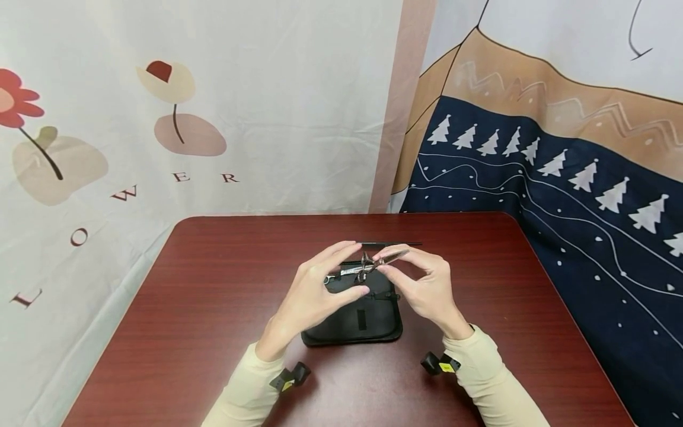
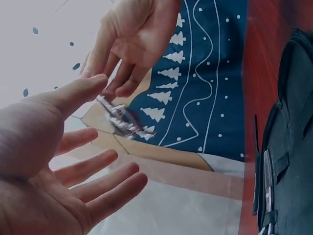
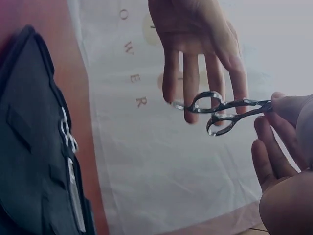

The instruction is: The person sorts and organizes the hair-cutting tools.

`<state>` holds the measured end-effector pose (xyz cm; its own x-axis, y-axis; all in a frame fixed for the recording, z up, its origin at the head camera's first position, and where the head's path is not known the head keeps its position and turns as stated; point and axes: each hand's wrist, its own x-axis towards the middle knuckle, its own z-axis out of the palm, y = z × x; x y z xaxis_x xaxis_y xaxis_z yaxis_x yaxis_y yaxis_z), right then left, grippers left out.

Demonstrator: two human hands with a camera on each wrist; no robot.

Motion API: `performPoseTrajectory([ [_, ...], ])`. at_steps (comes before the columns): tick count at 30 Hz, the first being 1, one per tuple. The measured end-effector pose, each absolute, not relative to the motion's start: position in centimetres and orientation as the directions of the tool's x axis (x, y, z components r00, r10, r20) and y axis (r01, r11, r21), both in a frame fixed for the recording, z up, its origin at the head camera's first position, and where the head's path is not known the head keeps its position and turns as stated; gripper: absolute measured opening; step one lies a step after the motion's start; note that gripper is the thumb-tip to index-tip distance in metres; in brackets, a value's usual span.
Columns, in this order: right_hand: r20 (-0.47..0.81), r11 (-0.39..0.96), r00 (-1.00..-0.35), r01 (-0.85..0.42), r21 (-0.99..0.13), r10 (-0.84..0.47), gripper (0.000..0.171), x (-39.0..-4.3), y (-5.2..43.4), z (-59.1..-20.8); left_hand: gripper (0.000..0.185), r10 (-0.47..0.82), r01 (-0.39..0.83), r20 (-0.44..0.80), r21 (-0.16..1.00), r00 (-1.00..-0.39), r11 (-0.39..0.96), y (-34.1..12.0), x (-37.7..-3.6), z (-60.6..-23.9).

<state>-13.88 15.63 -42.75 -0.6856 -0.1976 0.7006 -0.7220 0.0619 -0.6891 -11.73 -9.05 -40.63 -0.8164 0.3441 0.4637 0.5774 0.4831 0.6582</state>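
A pair of silver scissors hangs in the air above a black zip case that lies open on the table. My right hand pinches the scissors by the blades, so the finger loops point toward my left hand. My left hand is spread beside the loops with straight fingers and holds nothing; whether it touches them I cannot tell. In the left wrist view the scissors appear blurred between my left hand and my right hand.
A second silver tool sits strapped inside the case. A thin black comb lies just behind the case. The dark red table stands against printed wall cloths.
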Motion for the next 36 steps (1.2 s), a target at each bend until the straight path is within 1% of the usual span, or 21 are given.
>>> performPoseTrajectory([
  [3,0.713,0.102,-0.674,-0.737,-0.668,-0.193,0.033,-14.0,15.9,-42.5,0.076,0.311,0.578,0.489,0.653,-0.815,0.489,-9.4,-11.8,-40.5],
  [8,0.758,0.169,-0.623,-0.782,-0.6,-0.192,0.036,-14.2,16.3,-42.1,0.077,0.248,0.573,0.526,0.648,-0.813,0.502,-10.2,-11.9,-40.1],
  [11,0.779,0.253,-0.594,-0.8,-0.545,-0.2,0.037,-14.3,16.4,-42.0,0.078,0.224,0.568,0.537,0.65,-0.813,0.505,-10.6,-11.9,-39.8],
  [16,0.814,0.421,-0.521,-0.819,-0.391,-0.257,0.034,-14.5,16.6,-42.2,0.077,0.204,0.574,0.556,0.646,-0.805,0.504,-11.0,-12.0,-39.7],
  [19,0.823,0.478,-0.482,-0.823,-0.308,-0.3,0.032,-14.6,16.7,-42.3,0.076,0.197,0.587,0.578,0.634,-0.792,0.503,-11.0,-12.0,-39.7],
  [22,0.818,0.515,-0.464,-0.82,-0.25,-0.341,0.031,-14.7,16.7,-42.3,0.074,0.198,0.607,0.6,0.62,-0.775,0.497,-11.0,-12.0,-39.7],
  [26,0.794,0.559,-0.459,-0.808,-0.187,-0.398,0.028,-14.6,16.8,-42.2,0.07,0.204,0.628,0.622,0.6,-0.756,0.495,-10.8,-12.0,-39.8],
  [30,0.756,0.591,-0.48,-0.792,-0.155,-0.445,0.024,-14.3,16.7,-42.1,0.066,0.224,0.649,0.642,0.566,-0.734,0.508,-10.3,-12.1,-40.1],
  [32,0.735,0.604,-0.49,-0.785,-0.138,-0.468,0.024,-14.2,16.6,-42.1,0.064,0.246,0.666,0.657,0.523,-0.713,0.532,-10.0,-12.0,-40.3],
  [36,0.7,0.627,-0.501,-0.773,-0.097,-0.509,0.026,-13.9,16.4,-42.0,0.059,0.306,0.696,0.69,0.397,-0.656,0.599,-9.4,-11.9,-40.9],
])
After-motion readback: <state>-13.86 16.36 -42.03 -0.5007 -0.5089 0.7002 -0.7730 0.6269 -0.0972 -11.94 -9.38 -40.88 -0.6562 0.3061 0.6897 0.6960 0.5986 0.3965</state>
